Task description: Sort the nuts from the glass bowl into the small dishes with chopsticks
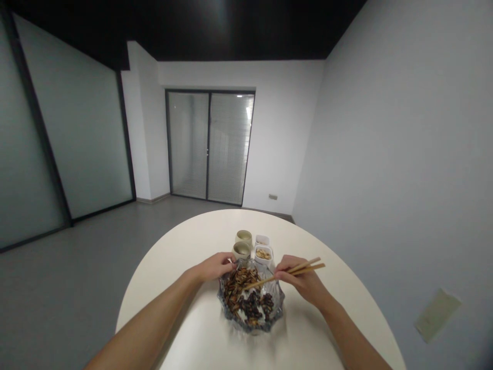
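A clear glass bowl with a scalloped rim stands on the round table. In its left part lie thin brown, seed-like pieces; dark, wrinkled pieces fill the front and right. My left hand grips the bowl's far left rim, thumb and fingers closed on it. Above the right rim, my right hand is closed around wooden chopsticks. Their tips reach down among the brown pieces near the bowl's middle. Whether they pinch a piece is too small to tell.
Just behind the bowl stand two pale green cups and two small white dishes, the nearer holding pale, nut-like bits. The white table has a rounded far edge. A grey-white wall rises on the right.
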A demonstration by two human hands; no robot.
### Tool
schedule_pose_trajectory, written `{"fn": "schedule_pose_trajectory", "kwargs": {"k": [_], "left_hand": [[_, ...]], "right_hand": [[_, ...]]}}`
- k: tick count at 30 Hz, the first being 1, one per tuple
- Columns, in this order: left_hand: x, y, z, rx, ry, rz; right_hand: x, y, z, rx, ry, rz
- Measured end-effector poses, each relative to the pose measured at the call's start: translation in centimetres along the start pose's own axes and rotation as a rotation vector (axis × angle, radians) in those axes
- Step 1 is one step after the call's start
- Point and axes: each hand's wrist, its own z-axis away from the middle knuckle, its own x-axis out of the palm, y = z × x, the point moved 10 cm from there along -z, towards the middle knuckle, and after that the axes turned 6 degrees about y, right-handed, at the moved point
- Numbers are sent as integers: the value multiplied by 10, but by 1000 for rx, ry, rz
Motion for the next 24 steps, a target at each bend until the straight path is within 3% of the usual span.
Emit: {"fn": "schedule_pose_trajectory", "kwargs": {"k": [11,16,20,24], "left_hand": [[-2,12,4,24,2,-5],[-2,13,3,40,8,-17],[-2,13,3,43,0,-9],[-2,12,2,53,2,1]], "right_hand": [[-12,0,0,4,97,26],[-14,14,1,97,125,-21],[-11,22,3,135,104,-31],[-5,12,2,57,56,-16]]}}
